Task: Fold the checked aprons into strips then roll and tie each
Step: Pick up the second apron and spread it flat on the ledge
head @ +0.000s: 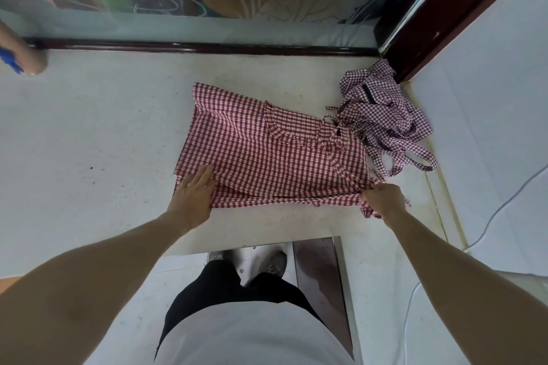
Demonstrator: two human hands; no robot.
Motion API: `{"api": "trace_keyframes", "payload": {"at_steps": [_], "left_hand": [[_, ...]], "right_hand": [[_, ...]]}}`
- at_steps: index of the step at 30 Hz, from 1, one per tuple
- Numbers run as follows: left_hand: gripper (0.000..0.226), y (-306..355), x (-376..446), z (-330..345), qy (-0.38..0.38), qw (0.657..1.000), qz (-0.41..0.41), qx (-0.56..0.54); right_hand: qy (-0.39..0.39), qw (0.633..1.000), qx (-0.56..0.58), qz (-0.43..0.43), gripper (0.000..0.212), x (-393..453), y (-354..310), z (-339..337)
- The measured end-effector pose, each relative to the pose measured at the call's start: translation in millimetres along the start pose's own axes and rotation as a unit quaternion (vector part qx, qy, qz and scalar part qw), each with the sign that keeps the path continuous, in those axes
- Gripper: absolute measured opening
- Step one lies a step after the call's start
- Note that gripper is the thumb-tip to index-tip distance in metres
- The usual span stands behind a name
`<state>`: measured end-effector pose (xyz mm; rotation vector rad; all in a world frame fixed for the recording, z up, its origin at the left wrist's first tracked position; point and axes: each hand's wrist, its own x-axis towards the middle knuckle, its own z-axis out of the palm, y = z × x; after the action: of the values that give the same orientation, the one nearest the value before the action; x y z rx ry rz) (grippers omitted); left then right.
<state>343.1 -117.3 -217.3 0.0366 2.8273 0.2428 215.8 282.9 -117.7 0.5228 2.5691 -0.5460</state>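
Head view shows us early in the fold: our left hand (192, 194) presses flat, fingers straight, on the red checked apron (267, 154) lying on the counter (89, 142); our right hand (382, 198) pinches its near corner. Its long axis runs between our hands, probably bib rightward. Beyond our right hand, a heap of aprons (382, 115) waits, unrolled and untied.

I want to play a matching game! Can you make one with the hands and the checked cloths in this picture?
Things:
1. left hand
2. right hand
3. red checked apron
4. purple checked pile

States:
A. crumpled in the corner
B. pinching a cloth edge
C. spread out on the counter
D. resting flat, fingers straight

Pairs: 1-D, 2-B, 3-C, 4-A
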Motion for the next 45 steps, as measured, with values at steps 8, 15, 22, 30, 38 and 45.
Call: {"api": "trace_keyframes", "payload": {"at_steps": [8,15,22,30,38,45], "left_hand": [[0.018,-3,15,-31,0.130,0.990,0.047,-0.034],[0.020,-21,34,-148,0.055,0.990,-0.047,-0.121],[0.026,-29,27,-284,-0.050,0.997,-0.038,-0.042],[0.015,-48,-12,-359,0.145,0.979,-0.075,-0.119],[0.016,-67,-54,-359,0.013,0.978,-0.136,-0.159],[0.020,-131,-84,-360,0.168,0.926,-0.079,-0.328]], "right_hand": [[-0.001,0.999,-0.030,-0.018,0.030,2,-4,-12],[0.025,0.993,0.073,-0.085,0.021,7,-43,-72],[0.132,0.931,0.225,-0.256,0.018,-15,-112,-167],[0.189,0.877,0.297,-0.327,0.017,-36,-162,-232],[0.217,0.886,0.285,-0.295,0.020,-53,-179,-214],[0.294,0.864,0.348,-0.215,0.042,-91,-208,-174]]}}
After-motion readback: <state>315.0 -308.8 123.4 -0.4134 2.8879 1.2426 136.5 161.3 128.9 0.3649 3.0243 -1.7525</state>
